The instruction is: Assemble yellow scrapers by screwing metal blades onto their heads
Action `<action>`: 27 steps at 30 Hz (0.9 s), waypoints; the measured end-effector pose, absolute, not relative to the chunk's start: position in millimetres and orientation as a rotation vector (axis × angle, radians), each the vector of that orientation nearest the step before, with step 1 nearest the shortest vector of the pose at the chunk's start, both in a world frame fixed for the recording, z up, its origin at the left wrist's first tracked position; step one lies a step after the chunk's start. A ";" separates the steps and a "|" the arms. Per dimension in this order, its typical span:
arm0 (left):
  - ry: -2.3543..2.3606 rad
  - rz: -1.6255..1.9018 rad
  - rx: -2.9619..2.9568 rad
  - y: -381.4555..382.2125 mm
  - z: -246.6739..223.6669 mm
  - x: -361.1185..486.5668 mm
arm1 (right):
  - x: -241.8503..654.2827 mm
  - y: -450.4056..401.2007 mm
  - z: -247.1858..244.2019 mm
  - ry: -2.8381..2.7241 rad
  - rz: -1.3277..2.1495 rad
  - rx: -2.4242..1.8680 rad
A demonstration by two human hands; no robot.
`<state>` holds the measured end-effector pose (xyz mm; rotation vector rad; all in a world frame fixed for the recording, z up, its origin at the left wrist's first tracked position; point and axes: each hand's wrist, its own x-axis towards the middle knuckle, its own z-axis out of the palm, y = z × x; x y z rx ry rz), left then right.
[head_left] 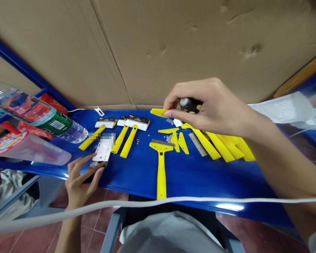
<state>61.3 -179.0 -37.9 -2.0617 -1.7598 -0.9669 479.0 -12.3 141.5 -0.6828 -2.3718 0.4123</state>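
Observation:
My right hand (200, 102) is raised over the back of the table, thumb and fingers pinching a small tapered yellow scraper cover (158, 112). Behind its thumb shows a black and yellow handle (191, 104); I cannot tell whether the palm grips it. With fingers spread, my left hand (81, 175) touches the lower part of a phone (104, 149) whose screen is lit. Between the hands a yellow scraper (161, 168) lies with its head away from me and a metal blade (162, 143) across it. Close by are loose covers (183, 143) and small screws (168, 138).
Several yellow scraper handles (221, 147) and a blade (198, 144) lie to the right. Scrapers with card sleeves (137, 122) lie back left. A water bottle (58, 123) and plastic cup (42, 149) crowd the left end. A white cable (137, 203) crosses the front. Cardboard (158, 52) stands behind.

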 end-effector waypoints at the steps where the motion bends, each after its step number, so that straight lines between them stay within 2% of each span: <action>1: -1.758 -0.966 -2.074 -182.8 -39.1 62.5 | 479.1 -12.1 141.3 -2.372 0.414 -0.686; 7: -1.839 -0.950 -2.085 -170.1 -31.6 61.4 | 479.2 -12.0 140.2 -2.369 0.405 -0.668; 17: -1.916 -0.559 -2.304 -101.4 -20.0 44.5 | 478.4 -11.0 143.1 -2.378 0.354 -0.639; 27: -2.040 -0.823 -2.317 -93.5 -18.2 26.2 | 479.0 -9.4 144.1 -2.401 0.363 -0.619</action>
